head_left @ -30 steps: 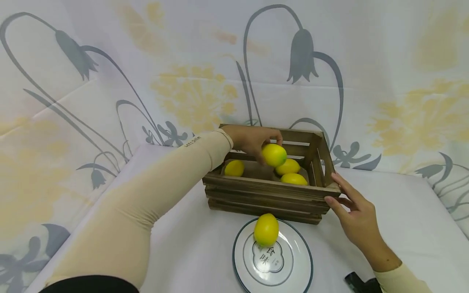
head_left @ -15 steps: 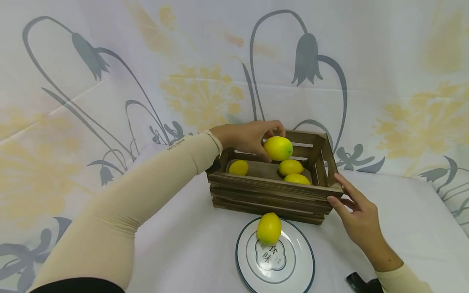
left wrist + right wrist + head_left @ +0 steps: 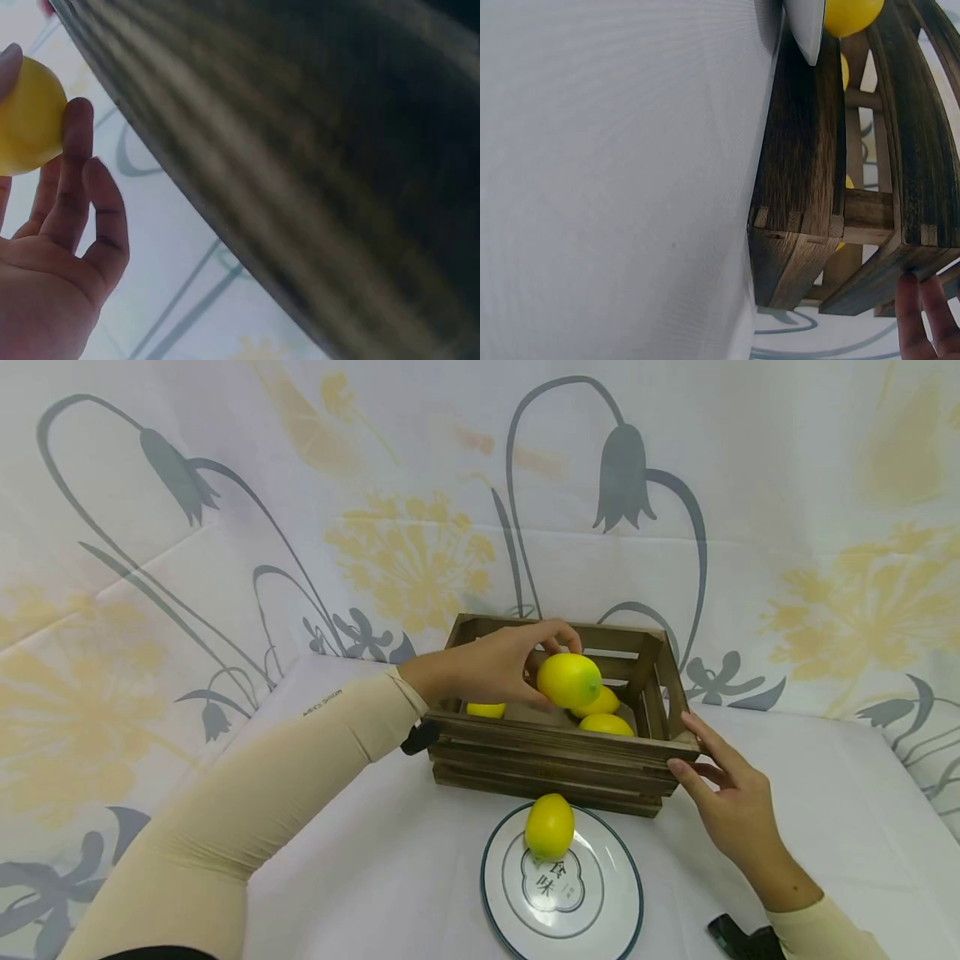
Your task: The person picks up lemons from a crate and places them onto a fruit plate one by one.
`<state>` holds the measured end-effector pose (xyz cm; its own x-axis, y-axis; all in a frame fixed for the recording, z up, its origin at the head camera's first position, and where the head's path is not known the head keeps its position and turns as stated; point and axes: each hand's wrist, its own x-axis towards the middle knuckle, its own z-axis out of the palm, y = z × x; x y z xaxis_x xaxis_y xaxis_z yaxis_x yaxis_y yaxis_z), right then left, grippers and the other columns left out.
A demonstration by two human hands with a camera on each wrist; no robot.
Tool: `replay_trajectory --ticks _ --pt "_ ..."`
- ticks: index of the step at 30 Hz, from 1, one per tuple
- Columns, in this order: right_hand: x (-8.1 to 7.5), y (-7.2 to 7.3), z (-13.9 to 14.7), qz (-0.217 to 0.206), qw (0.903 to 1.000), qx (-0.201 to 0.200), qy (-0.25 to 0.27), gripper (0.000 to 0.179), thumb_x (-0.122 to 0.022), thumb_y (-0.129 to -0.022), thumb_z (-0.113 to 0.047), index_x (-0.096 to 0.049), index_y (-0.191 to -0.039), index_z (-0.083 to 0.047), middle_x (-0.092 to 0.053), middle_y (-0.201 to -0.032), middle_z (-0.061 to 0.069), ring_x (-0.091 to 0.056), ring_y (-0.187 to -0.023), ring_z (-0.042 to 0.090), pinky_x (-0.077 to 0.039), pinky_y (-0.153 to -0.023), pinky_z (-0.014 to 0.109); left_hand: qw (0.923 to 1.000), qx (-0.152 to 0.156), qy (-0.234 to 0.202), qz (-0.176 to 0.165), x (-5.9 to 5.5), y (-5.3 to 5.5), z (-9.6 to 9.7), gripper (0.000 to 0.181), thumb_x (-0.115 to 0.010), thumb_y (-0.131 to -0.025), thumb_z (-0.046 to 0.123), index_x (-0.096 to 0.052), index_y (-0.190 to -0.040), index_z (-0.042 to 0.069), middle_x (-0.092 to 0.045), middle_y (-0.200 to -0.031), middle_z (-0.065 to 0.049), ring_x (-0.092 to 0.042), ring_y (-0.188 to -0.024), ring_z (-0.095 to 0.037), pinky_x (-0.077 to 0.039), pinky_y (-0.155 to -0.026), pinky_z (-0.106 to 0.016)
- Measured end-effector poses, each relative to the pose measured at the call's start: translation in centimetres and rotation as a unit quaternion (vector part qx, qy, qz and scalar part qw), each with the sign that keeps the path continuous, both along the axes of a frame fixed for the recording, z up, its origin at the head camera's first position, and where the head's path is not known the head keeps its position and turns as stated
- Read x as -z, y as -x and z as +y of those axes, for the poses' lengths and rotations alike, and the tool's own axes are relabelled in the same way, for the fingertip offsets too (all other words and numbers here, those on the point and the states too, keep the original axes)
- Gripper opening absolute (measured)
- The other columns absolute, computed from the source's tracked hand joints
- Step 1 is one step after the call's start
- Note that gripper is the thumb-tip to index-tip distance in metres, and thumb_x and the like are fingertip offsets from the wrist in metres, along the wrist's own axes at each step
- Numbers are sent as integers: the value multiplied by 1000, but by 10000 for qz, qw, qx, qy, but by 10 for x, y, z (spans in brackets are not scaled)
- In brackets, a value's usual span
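Note:
My left hand (image 3: 498, 662) grips a yellow lemon (image 3: 568, 680) by its side, just above the open top of a slatted wooden crate (image 3: 540, 745). In the left wrist view the same lemon (image 3: 28, 120) sits between thumb and fingers, beside the blurred crate wall. Inside the crate lie more lemons: one at the left (image 3: 486, 711), two at the right, the nearer lemon (image 3: 606, 724) partly hidden by the front slat. My right hand (image 3: 731, 806) holds the crate's front right corner, thumb in front and fingers along the end; its fingertips (image 3: 909, 289) touch the slat in the right wrist view.
In front of the crate is a white plate (image 3: 517, 906) with a dark rim and printed characters. One lemon (image 3: 550, 827) rests on the plate's far part. A white cloth (image 3: 360, 860) covers the table, and a floral curtain (image 3: 420, 460) hangs behind.
My left hand has drawn a little left and lifted the lemon, then brought it slightly lower and nearer the crate's front. My right hand keeps its place on the crate corner.

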<state>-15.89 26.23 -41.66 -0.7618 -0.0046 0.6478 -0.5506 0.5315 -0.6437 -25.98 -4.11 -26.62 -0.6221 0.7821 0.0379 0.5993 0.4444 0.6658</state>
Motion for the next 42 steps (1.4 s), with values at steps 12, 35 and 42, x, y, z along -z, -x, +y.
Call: replay_trajectory --ticks 12,35,42 --pt "-1 1 -2 65 9999 -42 69 68 -71 -78 20 -57 -140 -4 -54 -146 -12 -54 -117 -11 -43 -89 1 9925 110 -897 828 15 -42 -10 66 -87 -78 22 -49 -132 17 -60 -127 0 -62 -88 -13 -57 -83 -35" --pt "0 1 -1 -128 9999 -30 96 66 -70 -82 16 -56 -142 -7 -55 -145 -12 -55 -117 -9 -45 -90 2 9869 605 -1490 109 76 -82 -22 68 -89 -75 17 -48 -129 14 -57 -128 0 -59 -109 -9 -54 -96 -23" --pt "-1 -1 -1 -166 9998 16 118 66 -70 -82 16 -56 -142 -7 -55 -145 -13 -55 -117 -9 -45 -90 2 9922 549 -1069 -340 88 -83 -32 65 -88 -77 23 -50 -130 21 -59 -125 9 -60 -104 -6 -53 -94 -25"
